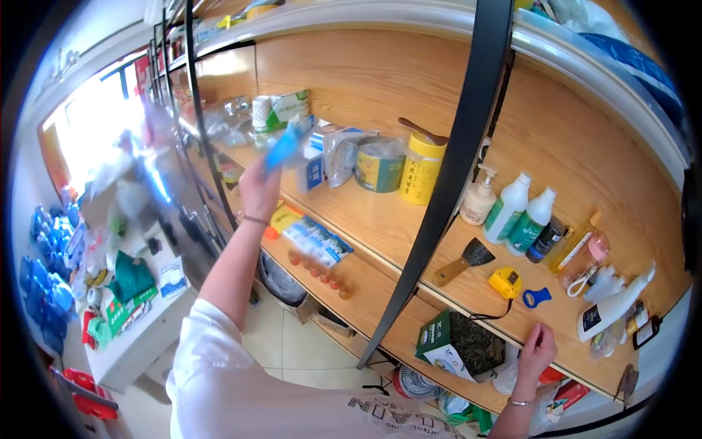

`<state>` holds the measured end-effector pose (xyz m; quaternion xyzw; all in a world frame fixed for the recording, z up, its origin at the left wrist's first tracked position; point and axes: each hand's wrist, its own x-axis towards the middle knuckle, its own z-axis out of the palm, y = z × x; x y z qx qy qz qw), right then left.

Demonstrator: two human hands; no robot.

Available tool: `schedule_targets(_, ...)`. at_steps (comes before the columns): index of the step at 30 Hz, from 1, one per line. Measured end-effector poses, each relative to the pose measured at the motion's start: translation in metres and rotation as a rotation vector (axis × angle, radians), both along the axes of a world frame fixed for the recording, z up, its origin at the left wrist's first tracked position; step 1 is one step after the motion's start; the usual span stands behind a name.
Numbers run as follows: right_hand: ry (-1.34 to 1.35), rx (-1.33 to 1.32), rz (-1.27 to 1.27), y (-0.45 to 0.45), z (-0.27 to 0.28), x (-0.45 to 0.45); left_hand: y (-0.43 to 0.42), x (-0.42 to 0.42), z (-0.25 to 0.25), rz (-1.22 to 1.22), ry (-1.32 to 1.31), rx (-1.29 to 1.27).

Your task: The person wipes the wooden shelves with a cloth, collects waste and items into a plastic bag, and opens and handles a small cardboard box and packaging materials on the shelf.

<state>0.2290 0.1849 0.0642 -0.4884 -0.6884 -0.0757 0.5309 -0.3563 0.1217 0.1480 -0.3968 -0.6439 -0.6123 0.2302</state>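
Observation:
My left hand (261, 192) is raised in front of the left shelf section, closed on a blue object (285, 148) that is blurred by motion. Behind it stand a blue and white box (311, 170), a clear plastic bag (342, 157), a green and yellow tub (380, 164) and a yellow canister (422, 170). My right hand (538, 350) is at the front edge of the right shelf, fingers curled; whether it holds anything is hidden. Nearest to it lie a blue ring-shaped item (537, 297) and a yellow tape measure (504, 282) with a black strap.
A black upright post (453, 168) divides the shelves. Bottles (508, 207), a scraper (466, 262) and a white tube (614, 301) are on the right shelf. Below sits a box of dark leaves (474, 344). Small orange-red jars (320, 274) line the lower left shelf. A cluttered white table (164, 314) stands left.

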Motion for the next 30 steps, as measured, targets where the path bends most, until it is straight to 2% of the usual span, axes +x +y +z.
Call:
schedule_targets(2,-0.075,0.000,-0.076,-0.001,-0.001,-0.004,0.030,-0.002,0.022,0.101,0.228,-0.081)
schedule_targets(4,-0.071,-0.048,-0.117,-0.001,-0.001,-0.003,0.060,-0.004,0.043,0.145,0.324,-0.204)
schedule_targets(6,-0.075,-0.021,-0.134,-0.002,0.002,-0.006,0.092,-0.012,0.053,0.170,0.425,-0.215)
schedule_targets(8,-0.165,0.030,-0.131,-0.001,0.001,-0.005,0.123,-0.029,0.051,0.272,0.438,-0.341)
schedule_targets(10,-0.129,-0.051,-0.132,-0.008,0.010,-0.011,0.149,-0.052,0.046,0.341,0.473,-0.595)
schedule_targets(11,-0.145,-0.013,-0.126,-0.007,0.010,-0.010,0.164,-0.069,0.039,0.297,0.440,-0.710)
schedule_targets(13,-0.156,0.028,-0.139,-0.007,0.011,-0.007,0.169,-0.073,0.038,0.166,0.381,-0.749)
schedule_targets(14,-0.140,0.038,-0.148,-0.006,0.013,-0.010,0.166,-0.064,0.041,0.115,0.302,-0.684)
schedule_targets(16,-0.129,0.023,-0.163,-0.009,0.017,-0.014,0.152,-0.051,0.047,0.045,0.336,-0.665)
schedule_targets(21,-0.078,0.019,-0.135,-0.008,0.015,-0.010,0.130,-0.078,0.017,0.024,0.637,-0.332)
schedule_targets(23,-0.027,-0.005,-0.091,-0.008,0.014,-0.007,0.091,-0.020,0.008,-0.128,0.284,-0.199)
schedule_targets(24,-0.019,-0.002,-0.092,-0.009,0.014,-0.007,0.071,0.012,0.000,-0.251,0.263,-0.042)
schedule_targets(25,0.003,-0.080,-0.059,-0.010,0.016,-0.005,0.048,0.040,-0.008,-0.205,0.309,-0.060)
schedule_targets(26,0.023,-0.157,-0.031,-0.011,0.017,-0.003,0.033,0.057,-0.024,-0.253,0.155,-0.077)
schedule_targets(27,0.023,-0.155,-0.040,-0.011,0.019,0.000,0.023,0.082,-0.041,-0.330,0.134,0.034)
schedule_targets(29,0.053,-0.323,0.033,-0.006,0.025,0.004,-0.007,0.130,-0.062,-0.345,0.156,-0.057)
schedule_targets(30,0.047,-0.321,0.033,-0.003,0.031,0.005,-0.016,0.148,-0.077,-0.385,0.152,-0.060)
